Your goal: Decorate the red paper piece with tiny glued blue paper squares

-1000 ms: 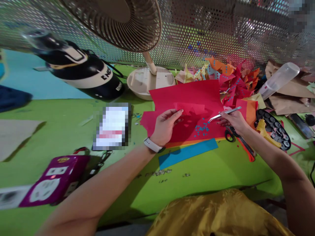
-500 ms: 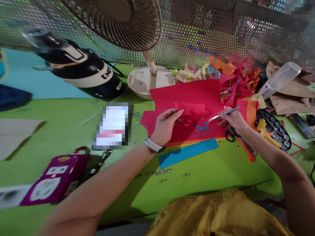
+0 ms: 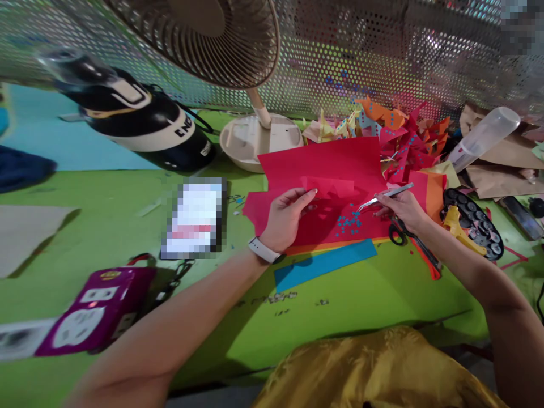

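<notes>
My left hand (image 3: 285, 218) pinches a small red paper piece (image 3: 334, 185) by its left end, just above larger red paper sheets (image 3: 318, 156) on the green table. My right hand (image 3: 402, 208) is closed around metal tweezers (image 3: 389, 194), whose tips point down and left. Those tips are right beside a scatter of tiny blue paper dots (image 3: 349, 222) on the red sheet. Whether a dot is between the tips is too small to tell. A strip of blue paper (image 3: 325, 264) lies in front of the sheets. Black-handled scissors (image 3: 398, 232) rest beneath my right wrist.
Cut colourful paper (image 3: 408, 136) is heaped behind the sheets. A fan (image 3: 263, 139), a black bottle (image 3: 165, 130) and a phone (image 3: 195, 218) stand or lie to the left, with a purple device (image 3: 100, 306) nearer. On the right are a yellow tool (image 3: 457, 229) and a clear bottle (image 3: 484, 139).
My right hand and the tweezers have shifted very slightly to the left. My left hand keeps its hold on the red paper piece, and the other things look the same.
</notes>
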### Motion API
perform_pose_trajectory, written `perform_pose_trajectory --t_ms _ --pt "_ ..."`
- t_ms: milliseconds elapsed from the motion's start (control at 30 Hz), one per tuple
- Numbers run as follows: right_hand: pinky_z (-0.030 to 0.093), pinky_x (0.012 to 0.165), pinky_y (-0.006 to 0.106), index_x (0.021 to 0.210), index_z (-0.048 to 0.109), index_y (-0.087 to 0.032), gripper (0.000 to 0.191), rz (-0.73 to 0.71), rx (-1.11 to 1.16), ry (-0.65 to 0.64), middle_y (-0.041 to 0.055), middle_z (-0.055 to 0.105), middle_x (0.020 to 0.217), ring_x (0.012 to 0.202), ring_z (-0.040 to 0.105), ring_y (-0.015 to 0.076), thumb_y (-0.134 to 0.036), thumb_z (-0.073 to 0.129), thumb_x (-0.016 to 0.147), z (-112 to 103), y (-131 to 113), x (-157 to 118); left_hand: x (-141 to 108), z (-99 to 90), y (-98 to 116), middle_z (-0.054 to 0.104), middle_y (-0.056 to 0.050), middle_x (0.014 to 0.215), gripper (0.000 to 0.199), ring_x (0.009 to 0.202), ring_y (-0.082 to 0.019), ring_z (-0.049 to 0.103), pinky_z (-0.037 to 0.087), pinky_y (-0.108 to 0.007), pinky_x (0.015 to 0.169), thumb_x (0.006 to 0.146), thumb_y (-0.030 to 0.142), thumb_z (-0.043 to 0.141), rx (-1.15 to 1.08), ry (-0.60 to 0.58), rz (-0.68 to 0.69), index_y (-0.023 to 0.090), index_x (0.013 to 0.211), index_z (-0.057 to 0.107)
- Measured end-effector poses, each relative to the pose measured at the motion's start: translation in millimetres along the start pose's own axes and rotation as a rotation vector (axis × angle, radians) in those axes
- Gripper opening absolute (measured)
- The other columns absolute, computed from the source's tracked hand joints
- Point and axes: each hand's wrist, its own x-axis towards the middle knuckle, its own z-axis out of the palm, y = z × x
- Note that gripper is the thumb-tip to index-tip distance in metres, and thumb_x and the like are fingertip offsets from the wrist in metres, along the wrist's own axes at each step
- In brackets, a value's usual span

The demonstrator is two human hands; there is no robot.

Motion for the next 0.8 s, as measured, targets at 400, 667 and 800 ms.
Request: perform_pose_trajectory --t_ms 400,667,800 --pt "0.051 0.043 0.02 0.073 0.065 -0.017 0.02 -0.008 0.012 -0.005 0.0057 0.074 0.075 0.053 0.067 0.0138 -0.035 0.074 0.072 1.0 -0.5 -0.5 -0.4 0.2 0.9 0.071 0.001 0.072 0.023 0.066 -0.012 0.065 0.052 -0.025 0.066 0.058 0.03 0.083 -0.012 -0.013 -0.016 0.02 0.074 0.07" --pt "0.05 0.041 0.019 0.074 0.066 -0.019 0.014 0.003 0.006 0.001 0.0039 0.074 0.075 0.053 0.067 0.0134 -0.031 0.071 0.074 2.5 -2.9 -2.7 0.6 -0.8 -0.9 0.071 0.002 0.074 0.022 0.068 -0.012 0.066 0.051 -0.024 0.067 0.059 0.029 0.083 -0.013 -0.018 -0.001 0.021 0.074 0.07" --pt "0.05 0.04 0.019 0.074 0.065 -0.019 0.018 -0.005 0.014 -0.007 0.003 0.074 0.074 0.052 0.067 0.0136 -0.035 0.073 0.071 2.4 -1.7 -2.0 0.4 -0.6 -0.5 0.072 0.0 0.074 0.024 0.067 -0.014 0.066 0.052 -0.026 0.065 0.058 0.031 0.083 0.013 -0.002 0.001 0.02 0.075 0.07"
